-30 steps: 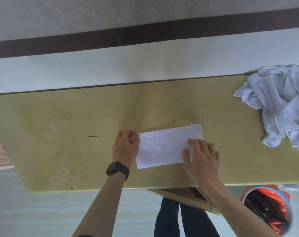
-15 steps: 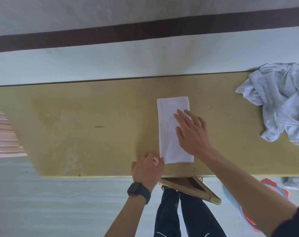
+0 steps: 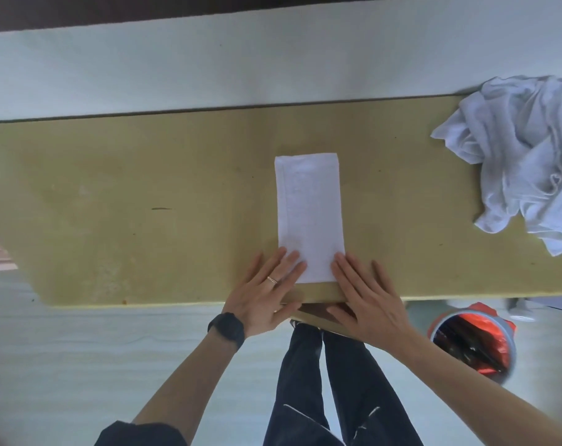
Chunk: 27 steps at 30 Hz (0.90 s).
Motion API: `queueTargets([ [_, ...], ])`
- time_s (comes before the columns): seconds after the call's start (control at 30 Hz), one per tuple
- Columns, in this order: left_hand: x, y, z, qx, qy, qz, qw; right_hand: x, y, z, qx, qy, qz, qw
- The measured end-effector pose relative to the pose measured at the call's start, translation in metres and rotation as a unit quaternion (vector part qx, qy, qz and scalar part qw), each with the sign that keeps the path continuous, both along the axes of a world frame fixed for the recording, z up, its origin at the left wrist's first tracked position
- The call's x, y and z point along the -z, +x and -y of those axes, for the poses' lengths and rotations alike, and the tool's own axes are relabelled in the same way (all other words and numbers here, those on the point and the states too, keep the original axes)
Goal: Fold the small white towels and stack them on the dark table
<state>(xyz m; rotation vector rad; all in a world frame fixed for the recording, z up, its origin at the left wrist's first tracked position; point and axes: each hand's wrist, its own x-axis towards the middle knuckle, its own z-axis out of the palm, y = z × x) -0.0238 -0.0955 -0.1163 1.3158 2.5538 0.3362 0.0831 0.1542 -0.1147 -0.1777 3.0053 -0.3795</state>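
Note:
A small white towel (image 3: 308, 210), folded into a narrow strip, lies lengthwise away from me on the tan table (image 3: 144, 204). My left hand (image 3: 267, 294) lies flat with straight fingers on the strip's near left corner. My right hand (image 3: 366, 297) lies flat beside it, fingertips on the near right corner. A crumpled pile of white towels (image 3: 524, 162) sits at the table's far right. No stack of folded towels is in view.
The table's near edge runs just under my palms. A wooden frame (image 3: 315, 313) sticks out below the edge between my hands. A round bin with an orange liner (image 3: 472, 342) stands on the floor at the right. My legs are below.
The towel strip was turned from lying sideways to pointing away from me. Both hands then came to its near end and now lie flat on the two near corners.

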Motion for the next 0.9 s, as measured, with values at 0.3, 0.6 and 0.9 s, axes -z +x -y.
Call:
queueTargets([
  [0.3, -0.003, 0.038, -0.002, -0.006, 0.094, -0.074, 0.993, 0.007, 0.032, 0.004, 0.014, -0.047, -0.136, 0.989],
  [0.6, -0.025, 0.017, -0.006, -0.061, 0.102, 0.054, 0.991, -0.009, 0.022, -0.005, 0.046, -0.165, -0.071, 0.983],
  [0.9, -0.067, -0.065, -0.056, -0.413, 0.166, 0.429, 0.786, -0.056, -0.073, -0.007, 0.369, -0.38, 0.107, 0.842],
])
